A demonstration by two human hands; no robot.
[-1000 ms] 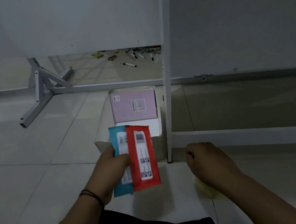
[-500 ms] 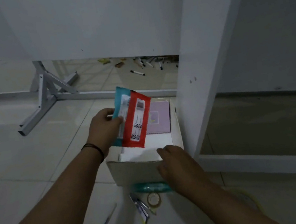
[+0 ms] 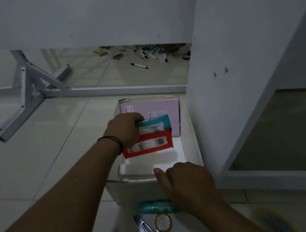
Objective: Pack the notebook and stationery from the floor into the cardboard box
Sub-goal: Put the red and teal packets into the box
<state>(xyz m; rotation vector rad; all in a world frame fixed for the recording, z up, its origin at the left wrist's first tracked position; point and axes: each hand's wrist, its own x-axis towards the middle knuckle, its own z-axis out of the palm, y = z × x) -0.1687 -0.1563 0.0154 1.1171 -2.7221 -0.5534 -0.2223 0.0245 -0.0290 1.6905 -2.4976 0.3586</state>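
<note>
Lowered into the box (image 3: 187, 130), the red packet (image 3: 148, 144) and teal packet (image 3: 153, 124) lie flat, left hand (image 3: 125, 129) pinching their ends. Right hand (image 3: 186, 180) grips the box's rim. Both look light and floppy, best held by an end.

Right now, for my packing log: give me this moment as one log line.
left hand: holds red packet and teal packet over cardboard box | right hand: on near wall | notebook: inside

Left hand (image 3: 125, 130) covers the packets' (image 3: 151, 136) left ends; label print illegible. Right hand (image 3: 186, 182) hides part of teal item (image 3: 152, 206). Yellow object (image 3: 275, 222) cut by bottom edge, blurred. Distant markers (image 3: 144, 57) too small to identify.
</note>
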